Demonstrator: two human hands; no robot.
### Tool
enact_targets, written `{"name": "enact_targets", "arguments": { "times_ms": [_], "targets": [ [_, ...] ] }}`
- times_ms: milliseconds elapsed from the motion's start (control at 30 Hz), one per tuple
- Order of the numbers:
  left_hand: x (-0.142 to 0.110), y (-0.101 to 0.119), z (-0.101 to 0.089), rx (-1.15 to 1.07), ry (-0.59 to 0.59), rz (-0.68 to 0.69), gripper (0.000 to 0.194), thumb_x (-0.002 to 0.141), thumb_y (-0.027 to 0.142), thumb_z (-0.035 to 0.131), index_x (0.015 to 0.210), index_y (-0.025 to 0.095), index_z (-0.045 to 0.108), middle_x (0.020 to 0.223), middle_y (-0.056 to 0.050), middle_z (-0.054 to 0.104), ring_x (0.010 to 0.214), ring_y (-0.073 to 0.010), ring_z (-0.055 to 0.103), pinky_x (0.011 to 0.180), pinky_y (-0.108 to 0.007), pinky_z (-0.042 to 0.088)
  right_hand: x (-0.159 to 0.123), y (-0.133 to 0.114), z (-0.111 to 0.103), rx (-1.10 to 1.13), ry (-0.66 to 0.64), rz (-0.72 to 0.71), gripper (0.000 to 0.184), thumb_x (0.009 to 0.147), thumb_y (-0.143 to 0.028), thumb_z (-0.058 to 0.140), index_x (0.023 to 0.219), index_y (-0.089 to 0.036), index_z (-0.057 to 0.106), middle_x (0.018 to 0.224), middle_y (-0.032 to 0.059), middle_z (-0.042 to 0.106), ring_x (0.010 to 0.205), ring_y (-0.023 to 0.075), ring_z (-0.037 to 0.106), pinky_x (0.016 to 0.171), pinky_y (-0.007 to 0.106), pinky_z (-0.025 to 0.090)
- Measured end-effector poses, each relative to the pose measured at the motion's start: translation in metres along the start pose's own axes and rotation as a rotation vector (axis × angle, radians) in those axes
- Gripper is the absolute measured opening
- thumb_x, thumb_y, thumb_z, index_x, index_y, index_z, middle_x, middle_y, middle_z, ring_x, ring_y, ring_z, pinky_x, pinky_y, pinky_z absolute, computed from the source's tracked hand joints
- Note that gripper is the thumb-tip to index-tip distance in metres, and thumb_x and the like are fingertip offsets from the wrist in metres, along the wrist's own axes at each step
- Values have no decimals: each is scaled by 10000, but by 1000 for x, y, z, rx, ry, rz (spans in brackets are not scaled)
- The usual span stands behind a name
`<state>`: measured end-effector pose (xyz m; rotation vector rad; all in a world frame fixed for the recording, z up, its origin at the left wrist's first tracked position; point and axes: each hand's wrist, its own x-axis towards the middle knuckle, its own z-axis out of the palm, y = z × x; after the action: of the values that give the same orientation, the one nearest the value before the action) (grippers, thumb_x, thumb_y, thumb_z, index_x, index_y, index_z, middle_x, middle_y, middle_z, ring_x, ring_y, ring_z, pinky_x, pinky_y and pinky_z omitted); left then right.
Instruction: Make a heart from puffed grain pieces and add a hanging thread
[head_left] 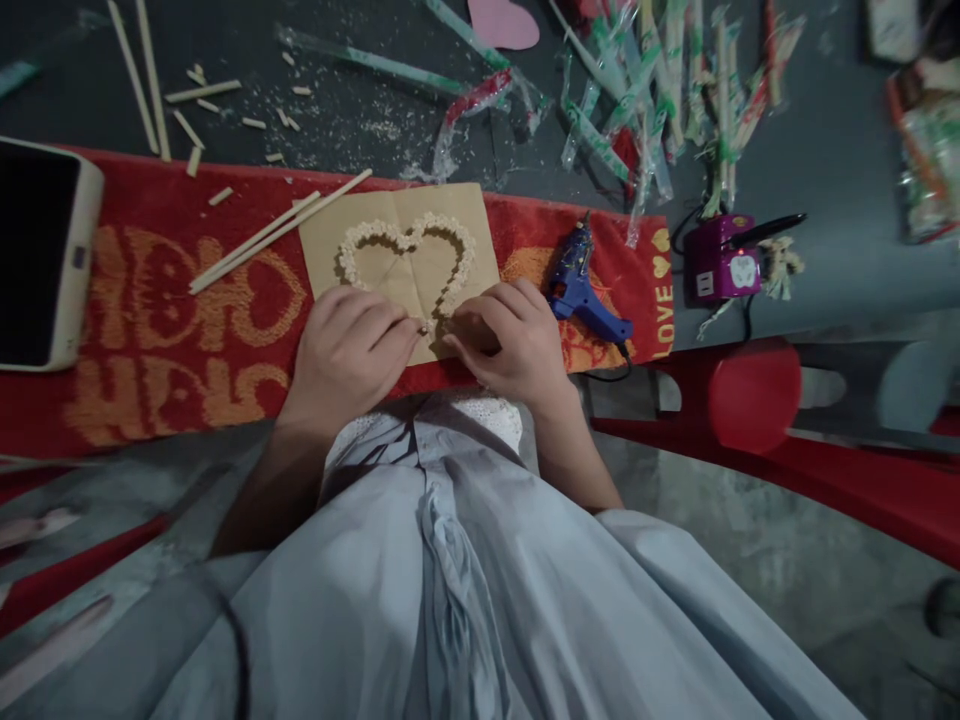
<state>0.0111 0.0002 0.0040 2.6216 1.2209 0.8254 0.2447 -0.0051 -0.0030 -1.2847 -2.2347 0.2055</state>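
A heart outline [466, 245] built from small pale stick pieces lies on a creased sheet of brown paper [322, 250]. My left hand [352, 345] is closed at the heart's lower point, thumb and fingertips pinched together on its edge. From the other side, my right hand [517, 335] curls its fingers and thumb round the lower right edge of the heart. The fingers partly cover the lower sides. To the right of the paper rests a blue glue gun [581, 290]. Two long wooden sticks [277, 235] lie across the paper's upper left corner.
Beneath the paper spreads a red patterned towel [165, 200]. A phone [82, 250] lies at far left. Cut stick pieces [202, 92] and crumbs are scattered on the dark table [345, 130]. Plastic-wrapped sticks [645, 90] and a purple box [724, 260] are at the right.
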Motion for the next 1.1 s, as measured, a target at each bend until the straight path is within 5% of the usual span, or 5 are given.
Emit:
{"name": "enact_targets", "arguments": {
  "times_ms": [267, 433, 700, 833, 1100],
  "targets": [
    [-2, 1, -4, -134, -8, -109, 163, 1032, 277, 611, 923, 314, 725, 990, -66, 781, 1022, -294, 737, 972, -572, 551, 11, 10, -2, 66, -36, -11, 237, 1075, -282, 480, 1153, -198, 687, 918, 83, 661, 899, 253, 591, 830, 421, 506],
    [-13, -2, -4, -32, 115, -21, 86, 986, 234, 668, 972, 287, 734, 974, -54, 792, 976, -273, 754, 902, -509, 579, 12, 16, 2, 70, 41, -14, 246, 1085, -262, 454, 1114, -208, 693, 863, 66, 631, 854, 237, 589, 795, 393, 495],
    [-17, -8, 0, 48, 360, -235, 195, 982, 167, 637, 1116, 289, 710, 995, -57, 785, 960, -253, 735, 936, -439, 559, 10, 11, 8, 71, 205, 50, 224, 1070, -205, 470, 1149, -210, 679, 1000, 95, 660, 928, 239, 624, 878, 420, 516],
    [-13, -14, 1, 79, 343, -310, 233, 999, 229, 614, 1215, 249, 700, 1128, -101, 787, 1062, -277, 735, 987, -453, 561, 12, 5, 8, 14, 237, 122, 283, 1077, -201, 424, 1261, -218, 638, 1165, 140, 684, 1099, 264, 661, 1001, 463, 545],
    [-14, -29, 10, -27, 212, -372, 519, 1001, 291, 631, 1516, 323, 573, 1465, -99, 696, 1334, -330, 656, 1174, -525, 490, 26, 7, 20, 118, 75, 213, 473, 1063, -244, 387, 1520, -185, 496, 1464, 207, 637, 1365, 334, 604, 1211, 619, 459]
  ]
}}
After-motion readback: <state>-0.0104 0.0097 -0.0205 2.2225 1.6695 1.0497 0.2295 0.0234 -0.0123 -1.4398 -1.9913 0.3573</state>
